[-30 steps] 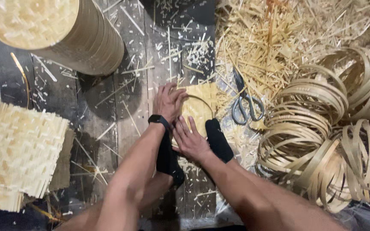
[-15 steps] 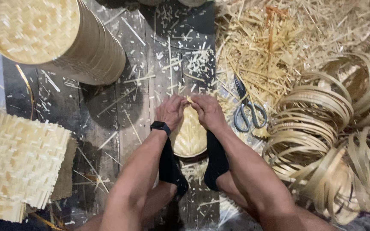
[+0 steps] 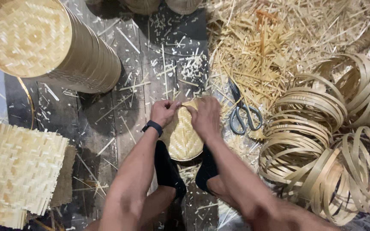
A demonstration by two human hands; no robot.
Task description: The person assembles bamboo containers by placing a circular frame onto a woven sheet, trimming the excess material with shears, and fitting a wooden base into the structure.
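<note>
A small round woven bamboo piece (image 3: 182, 139) stands on edge between my black-socked feet (image 3: 168, 169). My left hand (image 3: 163, 112), with a black band on its wrist, pinches the top left rim of it. My right hand (image 3: 205, 116) grips the top right rim, fingers curled over the weave. Both hands meet at the upper edge, where a few strip ends stick out. The lower part of the woven piece is held by a thin bamboo hoop.
A tall stack of woven round baskets (image 3: 43, 47) lies at the upper left. Flat woven mats (image 3: 18, 171) are piled at the left. Scissors (image 3: 243, 113) lie right of my hands. Coiled bamboo hoops (image 3: 330, 141) fill the right, loose strips (image 3: 270, 47) the upper right.
My hands lifted the woven piece from flat on the floor to upright between my feet. Both hands moved up onto its top rim and closed on it.
</note>
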